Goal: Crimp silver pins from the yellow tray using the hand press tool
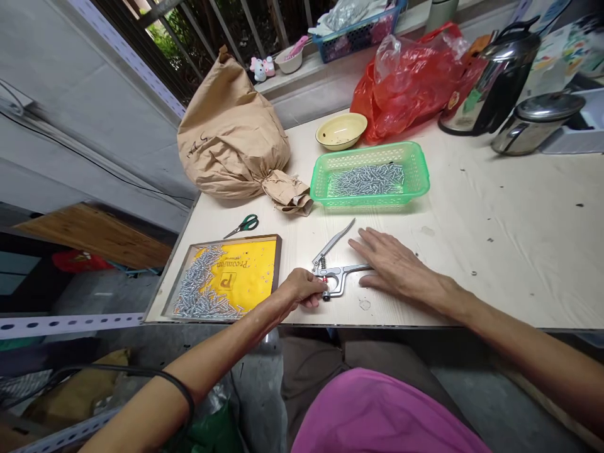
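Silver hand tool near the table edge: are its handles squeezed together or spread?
Spread: the upper lever slants well away from the lower frame, with the spring showing near the hinge end.

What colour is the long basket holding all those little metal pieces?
The basket is bright, see-through green, best seen in the head view.

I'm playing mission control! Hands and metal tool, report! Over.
Left hand pinching grey metal lever tool. Right hand open, by tool's handle. No obstacle seen. Over.
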Demonstrator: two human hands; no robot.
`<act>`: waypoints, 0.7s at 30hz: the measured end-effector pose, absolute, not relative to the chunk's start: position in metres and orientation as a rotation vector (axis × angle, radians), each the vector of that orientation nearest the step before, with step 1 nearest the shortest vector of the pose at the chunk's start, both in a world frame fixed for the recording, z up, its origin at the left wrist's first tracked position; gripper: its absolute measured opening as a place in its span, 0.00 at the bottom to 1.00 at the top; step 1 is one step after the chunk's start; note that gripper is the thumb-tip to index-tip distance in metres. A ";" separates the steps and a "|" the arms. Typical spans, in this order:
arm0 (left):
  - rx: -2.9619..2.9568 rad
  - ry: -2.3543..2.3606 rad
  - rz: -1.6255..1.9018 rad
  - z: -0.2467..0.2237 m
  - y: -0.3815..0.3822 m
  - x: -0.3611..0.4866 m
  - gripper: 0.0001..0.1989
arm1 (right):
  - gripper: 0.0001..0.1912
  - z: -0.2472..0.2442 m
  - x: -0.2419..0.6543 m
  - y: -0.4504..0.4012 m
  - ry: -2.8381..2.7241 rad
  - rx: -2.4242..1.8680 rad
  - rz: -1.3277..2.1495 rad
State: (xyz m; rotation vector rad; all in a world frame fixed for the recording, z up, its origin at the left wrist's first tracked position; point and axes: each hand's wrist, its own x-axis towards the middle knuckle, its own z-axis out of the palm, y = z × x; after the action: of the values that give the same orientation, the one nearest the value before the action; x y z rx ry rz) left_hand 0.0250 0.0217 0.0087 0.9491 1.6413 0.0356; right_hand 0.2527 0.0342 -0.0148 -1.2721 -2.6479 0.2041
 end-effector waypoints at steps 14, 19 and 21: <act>0.900 1.657 0.046 0.011 0.017 0.026 0.16 | 0.47 -0.018 0.232 0.094 -2.897 -1.130 0.226; 0.860 1.660 0.079 0.005 0.015 0.023 0.15 | 0.33 -0.012 0.232 0.089 -2.907 -1.165 0.252; 0.864 1.654 0.074 0.003 0.012 0.021 0.15 | 0.31 -0.011 0.232 0.087 -2.894 -1.192 0.275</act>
State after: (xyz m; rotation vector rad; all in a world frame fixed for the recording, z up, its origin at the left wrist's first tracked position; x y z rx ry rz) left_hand 0.0210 0.0116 0.0027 0.8641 1.6541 0.0736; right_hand 0.2318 0.0866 -0.0108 -1.1924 -2.8938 0.2748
